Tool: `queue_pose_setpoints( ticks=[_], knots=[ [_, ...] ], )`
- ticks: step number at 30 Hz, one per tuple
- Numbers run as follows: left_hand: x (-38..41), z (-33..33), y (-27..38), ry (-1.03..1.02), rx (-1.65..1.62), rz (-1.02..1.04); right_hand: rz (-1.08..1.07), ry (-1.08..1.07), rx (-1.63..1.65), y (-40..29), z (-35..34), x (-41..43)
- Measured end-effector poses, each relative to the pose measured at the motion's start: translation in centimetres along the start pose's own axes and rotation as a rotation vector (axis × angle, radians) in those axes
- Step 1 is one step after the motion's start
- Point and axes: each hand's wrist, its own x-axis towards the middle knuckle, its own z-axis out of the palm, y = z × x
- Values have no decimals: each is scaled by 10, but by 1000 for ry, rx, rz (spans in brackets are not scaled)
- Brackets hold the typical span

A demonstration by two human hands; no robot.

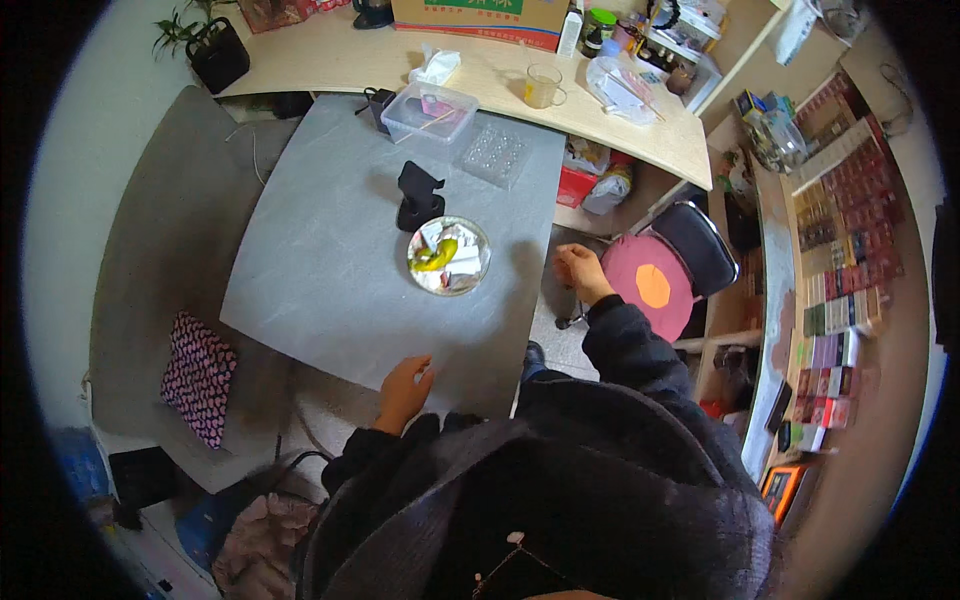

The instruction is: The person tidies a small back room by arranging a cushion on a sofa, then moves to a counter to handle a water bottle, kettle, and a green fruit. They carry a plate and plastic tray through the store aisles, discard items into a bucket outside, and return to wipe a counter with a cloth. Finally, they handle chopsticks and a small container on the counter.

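Observation:
My left hand (406,389) hovers near the front edge of a grey table (322,247), fingers loosely curled, with nothing seen in it. Past the table's right edge is my right hand (576,268), its fingers bent and partly hidden from view; whether it holds anything cannot be told. A round dish (486,262) between and beyond the hands holds a yellow-green peel (435,256) and crumpled white paper. Behind the dish stands a black phone stand (420,196). Farther back lie a clear plastic tub (427,116) with a stick across it and a clear ridged tray (495,156).
A wooden counter (480,71) bears a glass mug (541,86), tissues (435,66) and a cardboard box (480,19). At right are a chair with a pink seat (626,262) and shelves of small boxes (832,315). A grey sofa (180,225) with a patterned cushion (199,379) stands left.

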Motion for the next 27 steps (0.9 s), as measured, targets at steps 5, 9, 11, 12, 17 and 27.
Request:
queue_pose_setpoints(
  ticks=[5, 9, 11, 12, 17, 27],
  knots=[
    [-12, 16, 16, 150, 10, -89, -25, -13, 45, -23, 29, 130],
    [-26, 26, 59, 203, 59, -209, -180, 405, -349, -27, 81, 210],
    [-28, 25, 71, 228, 89, -258, -95, 353, -441, -32, 89, 223],
    [-28, 30, 77, 246, 76, -284, -64, 331, -513, -41, 89, 221],
    [-20, 30, 97, 358, 86, -311, -84, 257, -468, -7, 68, 266],
    [-15, 39, 99, 378, -531, -386, -359, -128, -337, -12, 7, 114]
  ],
)
